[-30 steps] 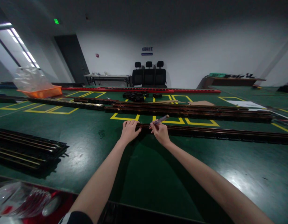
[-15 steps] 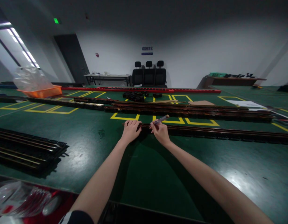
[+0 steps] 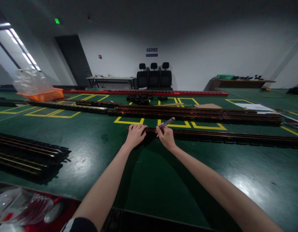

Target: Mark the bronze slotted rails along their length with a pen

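A marker pen [image 3: 168, 122] is gripped in my right hand [image 3: 166, 137], its back end pointing up and to the right. The pen's tip is hidden by my fingers, close over a long dark rail [image 3: 223, 135] with copper-coloured strips. That rail lies crosswise on the green table and runs off to the right. My left hand [image 3: 135, 134] is curled over the rail's left end, fingers on top and thumb toward the right hand. A short stretch of the rail shows between the two hands.
Beyond the hands lies a bundle of similar rails [image 3: 187, 112]; another stack [image 3: 30, 154] lies at left. Farther back are a red rail [image 3: 199, 93], black parts [image 3: 138, 99], cardboard [image 3: 208, 106] and an orange bin [image 3: 41, 95] with plastic bags. The green table [image 3: 149, 190] has yellow markings.
Almost nothing differs. The pen's back end has tipped very slightly upward, and both hands stay at the same place on the rail.
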Tool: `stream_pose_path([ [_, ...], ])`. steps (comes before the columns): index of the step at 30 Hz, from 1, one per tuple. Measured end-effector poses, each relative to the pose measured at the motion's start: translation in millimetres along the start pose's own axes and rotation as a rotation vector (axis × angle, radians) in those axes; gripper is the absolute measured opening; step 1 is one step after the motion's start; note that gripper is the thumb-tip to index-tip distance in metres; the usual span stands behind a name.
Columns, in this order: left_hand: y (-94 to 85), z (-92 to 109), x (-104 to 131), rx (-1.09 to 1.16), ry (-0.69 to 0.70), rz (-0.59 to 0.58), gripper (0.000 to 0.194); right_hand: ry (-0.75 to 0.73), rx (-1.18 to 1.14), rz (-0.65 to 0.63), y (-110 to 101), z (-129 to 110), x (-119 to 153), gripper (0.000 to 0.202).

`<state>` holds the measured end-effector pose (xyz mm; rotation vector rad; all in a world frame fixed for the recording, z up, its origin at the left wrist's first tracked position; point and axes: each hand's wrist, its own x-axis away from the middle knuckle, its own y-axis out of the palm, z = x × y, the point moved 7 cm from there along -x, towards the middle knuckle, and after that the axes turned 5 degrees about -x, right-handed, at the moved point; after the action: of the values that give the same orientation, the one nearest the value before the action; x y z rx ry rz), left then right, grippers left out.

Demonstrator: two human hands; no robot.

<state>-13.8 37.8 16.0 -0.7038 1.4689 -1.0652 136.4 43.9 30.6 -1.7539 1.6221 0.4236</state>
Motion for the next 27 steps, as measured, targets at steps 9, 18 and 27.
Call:
stream_pose_path([
  [9,1.7,-1.3,-0.3,0.002,-0.003,-0.013,0.034,0.029,0.008,0.049,-5.0,3.3,0.5,0.034],
  [18,-0.6,-1.2,0.5,0.001,-0.004,0.006,0.033,0.009,0.005,0.016,-2.0,1.3,-0.2,0.030],
  [27,-3.2,-8.5,1.6,0.036,-0.062,0.019,0.038,-0.028,-0.030,-0.053,3.6,-4.3,-0.3,0.028],
])
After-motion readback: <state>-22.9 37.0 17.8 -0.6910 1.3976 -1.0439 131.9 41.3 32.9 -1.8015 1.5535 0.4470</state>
